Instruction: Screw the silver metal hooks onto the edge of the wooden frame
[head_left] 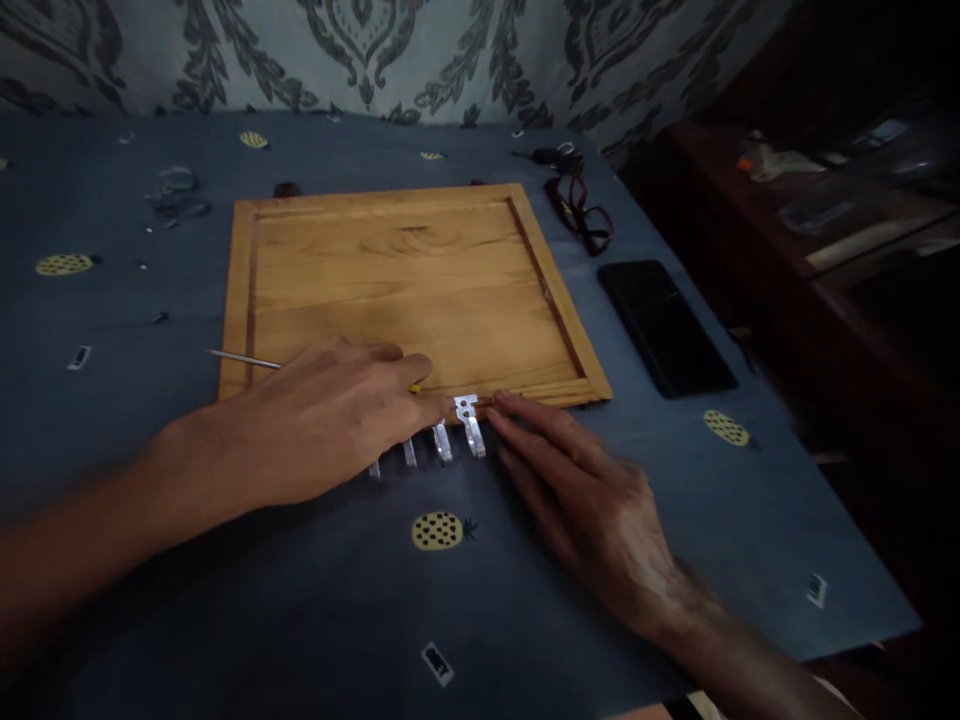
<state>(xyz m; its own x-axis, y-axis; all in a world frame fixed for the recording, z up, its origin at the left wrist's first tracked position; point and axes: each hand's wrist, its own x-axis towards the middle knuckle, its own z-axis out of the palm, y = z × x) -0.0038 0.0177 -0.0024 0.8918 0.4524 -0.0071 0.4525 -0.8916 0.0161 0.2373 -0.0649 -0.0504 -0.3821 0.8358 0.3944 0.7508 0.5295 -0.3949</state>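
The board lies in the middle of the table, toward its far edge. Four hooks sit in a row at the board's near edge, between the left hand and the right hand. Right of the board lies the phone; behind it, near the far right corner, the glasses. A pin juts over the board's left edge.

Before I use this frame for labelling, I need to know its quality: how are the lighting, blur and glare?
Head view: dim overall, darkest at the right edge and bottom; the pale wooden framed board is the best-lit part; both the left hand and right hand are motion-blurred; the shiny metal hooks glint brightly; the black phone shows almost no detail.
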